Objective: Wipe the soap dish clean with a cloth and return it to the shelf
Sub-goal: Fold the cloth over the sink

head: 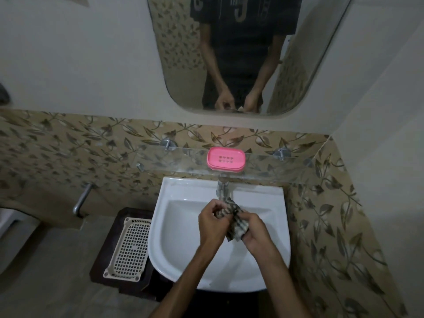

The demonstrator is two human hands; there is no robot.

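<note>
A pink soap dish [226, 159] with small drain holes sits on the glass shelf [263, 172] above the basin, with neither hand touching it. Over the white sink [174, 226], both my hands hold a crumpled patterned cloth [236, 220]. My left hand [212, 220] pinches its upper left part. My right hand [253, 229] grips its lower right part. The hands are close together, well below the shelf.
A chrome tap [222, 190] stands at the back of the sink under the shelf. A mirror [229, 53] hangs above. A cream perforated basket [128, 247] lies on a dark stool to the left. A metal pipe [81, 200] juts from the tiled wall.
</note>
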